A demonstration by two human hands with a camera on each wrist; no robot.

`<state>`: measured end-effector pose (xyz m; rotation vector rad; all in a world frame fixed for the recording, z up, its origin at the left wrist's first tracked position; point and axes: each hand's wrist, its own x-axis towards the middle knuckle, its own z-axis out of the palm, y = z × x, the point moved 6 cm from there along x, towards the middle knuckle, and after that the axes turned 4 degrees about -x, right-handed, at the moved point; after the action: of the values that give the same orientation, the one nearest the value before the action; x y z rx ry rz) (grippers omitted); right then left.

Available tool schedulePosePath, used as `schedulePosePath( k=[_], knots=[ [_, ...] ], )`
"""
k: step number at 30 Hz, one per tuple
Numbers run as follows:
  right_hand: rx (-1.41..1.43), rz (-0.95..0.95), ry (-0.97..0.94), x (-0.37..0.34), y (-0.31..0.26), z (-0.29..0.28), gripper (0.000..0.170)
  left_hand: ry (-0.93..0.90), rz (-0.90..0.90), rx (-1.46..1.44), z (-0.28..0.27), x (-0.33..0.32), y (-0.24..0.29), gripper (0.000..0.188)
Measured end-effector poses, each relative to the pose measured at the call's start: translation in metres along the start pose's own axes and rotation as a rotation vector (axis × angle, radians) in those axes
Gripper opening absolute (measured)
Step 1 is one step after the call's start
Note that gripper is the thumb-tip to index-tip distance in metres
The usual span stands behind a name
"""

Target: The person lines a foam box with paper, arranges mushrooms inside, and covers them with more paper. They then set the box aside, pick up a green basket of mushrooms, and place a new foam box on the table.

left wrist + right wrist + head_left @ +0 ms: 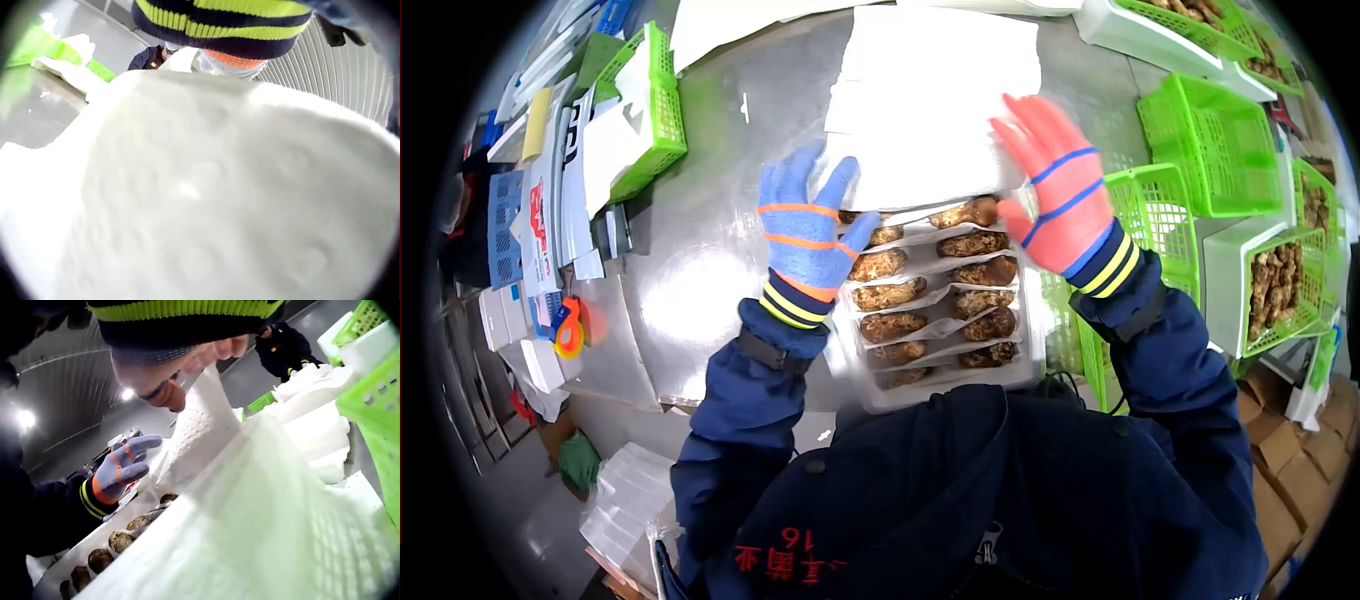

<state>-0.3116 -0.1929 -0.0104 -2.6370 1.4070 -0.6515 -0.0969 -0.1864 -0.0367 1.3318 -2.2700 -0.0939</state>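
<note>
A white foam box holds brown, mottled, mushroom-like pieces in two columns, with thin white sheets between rows. Across its far end lies a white dimpled sheet, which fills much of the left wrist view. The left hand, in a blue glove with orange stripes, is at the sheet's left edge, fingers extended and spread. In a pink glove with blue stripes, the right hand is at the right edge; the right wrist view shows the raised sheet pinched between its thumb and fingers.
Green baskets stand at the right, some holding brown pieces. Another green basket with white sheets is at the left, beside packages and an orange tape dispenser. Someone in dark clothing is in the background.
</note>
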Motion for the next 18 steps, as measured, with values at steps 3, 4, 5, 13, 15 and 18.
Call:
schedulePosePath(
  k=[3,4,5,13,15,18],
  knots=[
    [-0.02,-0.186,-0.153,0.001,-0.01,0.031,0.063,-0.197,0.15,0.014,0.018,0.001,0.0,0.06],
    [-0.026,-0.192,-0.157,0.002,-0.008,0.036,0.063,-0.229,0.171,0.032,0.023,0.0,-0.002,0.059],
    [-0.029,-0.202,-0.163,0.003,-0.007,0.039,0.063,-0.261,0.187,0.051,0.025,-0.001,-0.005,0.059],
    [-0.063,-0.183,-0.157,-0.007,-0.008,0.026,0.052,-0.226,0.167,0.041,0.023,-0.007,-0.011,0.053],
    [-0.015,-0.179,-0.123,-0.008,-0.001,0.041,0.039,-0.243,0.17,0.059,0.026,-0.005,-0.011,0.049],
    [0.015,-0.128,-0.07,-0.01,0.012,0.052,0.022,-0.261,0.155,0.025,0.025,-0.005,-0.015,0.034]
  ],
)
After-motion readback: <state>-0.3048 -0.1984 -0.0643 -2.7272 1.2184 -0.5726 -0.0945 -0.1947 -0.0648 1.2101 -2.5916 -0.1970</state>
